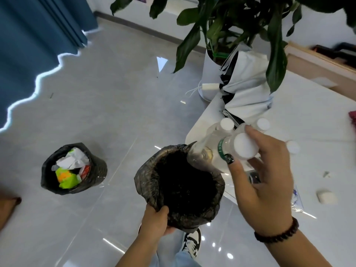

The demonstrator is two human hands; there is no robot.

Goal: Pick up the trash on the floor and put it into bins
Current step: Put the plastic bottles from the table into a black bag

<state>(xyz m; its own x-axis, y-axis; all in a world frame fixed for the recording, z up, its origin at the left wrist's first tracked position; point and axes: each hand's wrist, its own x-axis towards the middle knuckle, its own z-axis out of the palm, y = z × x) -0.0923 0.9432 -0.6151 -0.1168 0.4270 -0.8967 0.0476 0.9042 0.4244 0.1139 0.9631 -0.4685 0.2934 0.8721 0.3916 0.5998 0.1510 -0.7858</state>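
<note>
- Centre of the frame: the left hand [155, 218] has its fingers and thumb curled over the near rim of the black-lined bin [152, 182], gripping it and holding it up off the glossy grey tiled floor [107, 105].
- The right hand [264, 182], with a dark beaded bracelet [277, 233] at the wrist, grips a clear plastic water bottle with a white cap and green label [217, 151] near its capped neck, thumb and fingers wrapped round it.
- That bottle lies tilted, base down over the upper right edge of the bin's dark opening, cap toward the camera.
- Just behind it, more clear white-capped bottles [227, 124] stand on the white tabletop [308, 120] at the right of the frame.
- Lower left: a second bin lined with a black bag [96, 170] sits on the floor, well apart from the held one, with crumpled white paper [74, 159] and lime-green and orange wrappers [66, 177] inside.
- Upper right: a leafy green potted plant [240, 22] in a white pot, with a folded white-and-black umbrella [248, 93] resting against the table edge.
- Upper left: a blue curtain [28, 45] hangs down to the floor.
- Bottom centre: a black-and-white sneaker [191, 242] and pale blue trouser leg show below the bin.
- Lower right on the table: a small white case [326, 196].
</note>
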